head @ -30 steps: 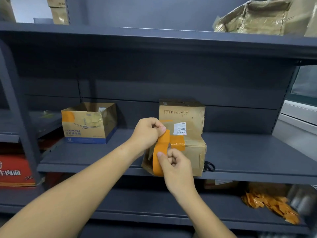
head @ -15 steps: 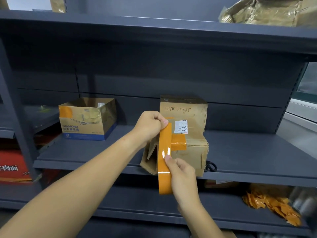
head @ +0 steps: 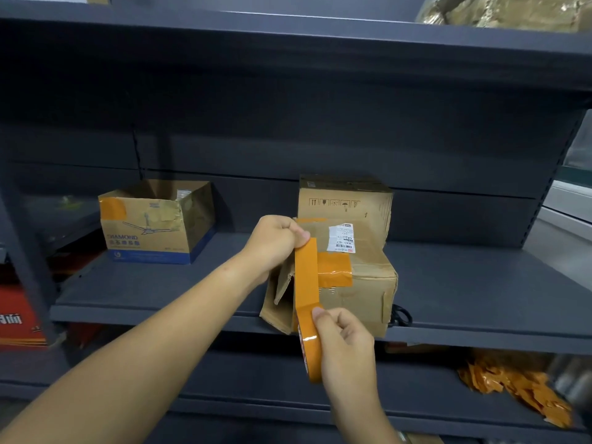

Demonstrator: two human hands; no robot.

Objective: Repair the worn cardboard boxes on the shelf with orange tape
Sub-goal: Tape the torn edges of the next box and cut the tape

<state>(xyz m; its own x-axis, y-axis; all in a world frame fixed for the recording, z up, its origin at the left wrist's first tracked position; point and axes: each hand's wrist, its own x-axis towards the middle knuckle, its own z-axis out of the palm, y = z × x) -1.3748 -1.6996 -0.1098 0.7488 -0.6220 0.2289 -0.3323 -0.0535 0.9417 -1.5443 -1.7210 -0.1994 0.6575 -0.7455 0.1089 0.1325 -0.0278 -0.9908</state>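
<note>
A worn brown cardboard box (head: 358,286) sits at the front of the grey shelf (head: 464,283), its left flap torn open and an orange tape patch on its face. My left hand (head: 275,245) pinches the free end of an orange tape strip (head: 306,274) at the box's top left. My right hand (head: 344,344) grips the orange tape roll (head: 309,350) below the shelf's front edge. The strip runs taut and near vertical between both hands, in front of the box's left corner. A taller box (head: 346,200) stands behind it.
An open-topped printed box (head: 153,229) with an orange patch stands at the shelf's left. A black object (head: 400,315) lies right of the worn box. Orange scraps (head: 512,386) pile on the lower shelf at right. A red carton (head: 19,315) sits lower left.
My right hand has pulled the roll downward, away from my left hand, drawing out a longer strip of orange tape. The left hand has stayed at the box's top left.
</note>
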